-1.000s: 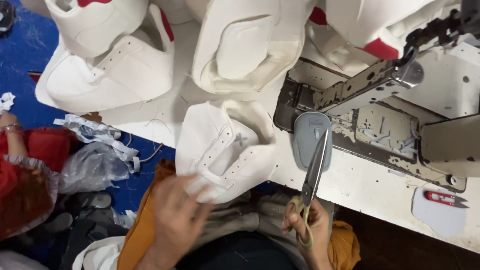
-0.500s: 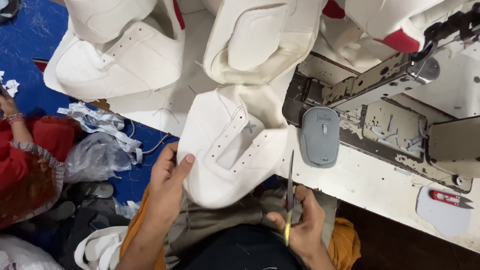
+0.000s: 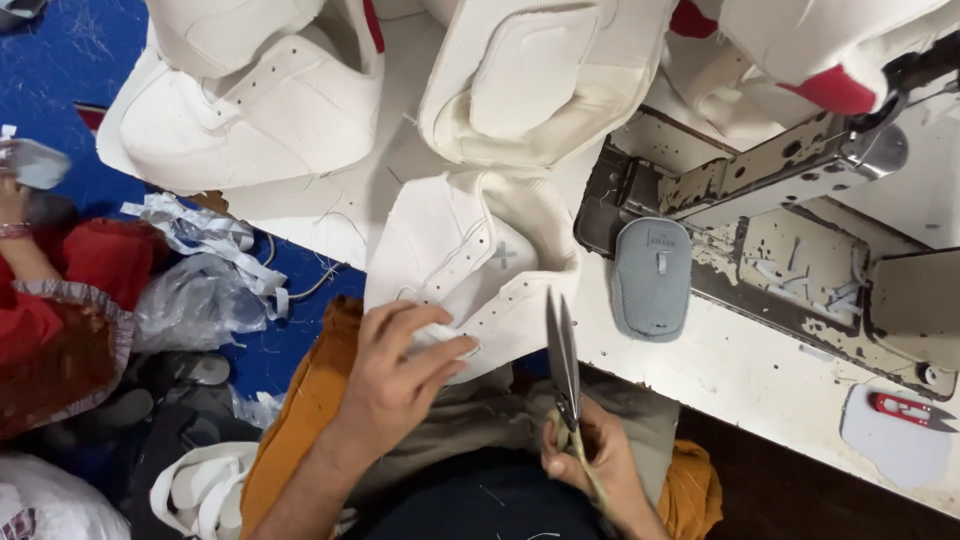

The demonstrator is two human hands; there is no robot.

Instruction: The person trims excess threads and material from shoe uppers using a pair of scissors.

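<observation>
A white shoe upper [image 3: 470, 265] with eyelet holes hangs over the near edge of the work table [image 3: 720, 370]. My left hand [image 3: 395, 375] grips its lower edge between thumb and fingers. My right hand [image 3: 590, 460] holds a pair of scissors [image 3: 562, 350] by the handles, blades pointing up and nearly shut, right beside the upper's right edge. Both hands sit over my lap, above tan and orange cloth.
More white shoe uppers [image 3: 250, 100] are piled at the back of the table. A worn sewing machine [image 3: 790, 200] stands at right, with a grey oval pad [image 3: 652, 278] before it and small red snips [image 3: 910, 412]. A person in red [image 3: 50, 300] sits at left beside scraps [image 3: 200, 240].
My left hand has closed on the shoe upper's lower edge. The scissors have risen toward the upper, and the view has shifted slightly.
</observation>
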